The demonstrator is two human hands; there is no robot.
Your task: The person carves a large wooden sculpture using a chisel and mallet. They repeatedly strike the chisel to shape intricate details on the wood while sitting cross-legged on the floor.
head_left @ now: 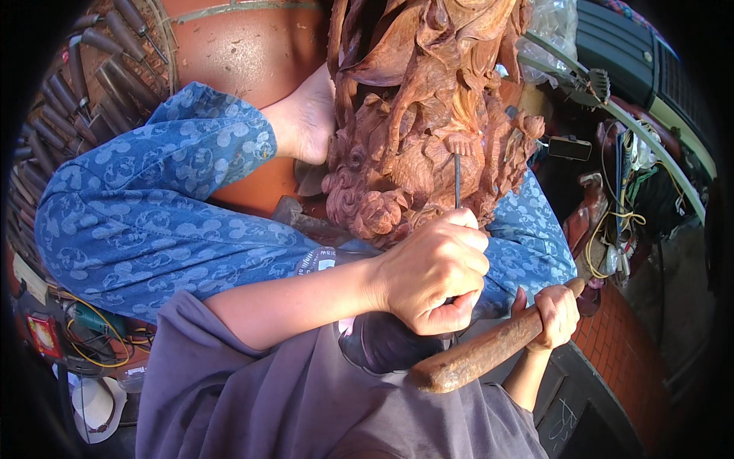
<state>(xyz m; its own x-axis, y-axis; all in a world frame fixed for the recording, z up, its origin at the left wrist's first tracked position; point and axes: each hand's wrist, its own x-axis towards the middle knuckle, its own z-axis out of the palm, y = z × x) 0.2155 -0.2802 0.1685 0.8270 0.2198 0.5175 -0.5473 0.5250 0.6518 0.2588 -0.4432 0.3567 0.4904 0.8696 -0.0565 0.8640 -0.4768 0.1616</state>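
Observation:
A large reddish-brown wood carving [417, 115] stands in front of me between my legs, with folds, curls and a small carved foot [462, 144]. My left hand [436, 271] is closed around the handle of a carving chisel [457, 182]. The thin dark shaft points away from me, its tip at the wood just below the carved toes. Most of the handle is hidden in my fist. Lower right, my right hand [556, 317] grips a worn wooden mallet [474, 356] shaped like a club. Its thick end lies near my body, below the left fist and apart from the chisel.
Many dark-handled chisels [115, 76] lie in rows at the far left. A dark block-like tool [306, 222] rests beside the carving's base. At right are a phone [569, 148], a metal rail [650, 138] and yellow cord [592, 245]. A white cap [95, 405] sits lower left.

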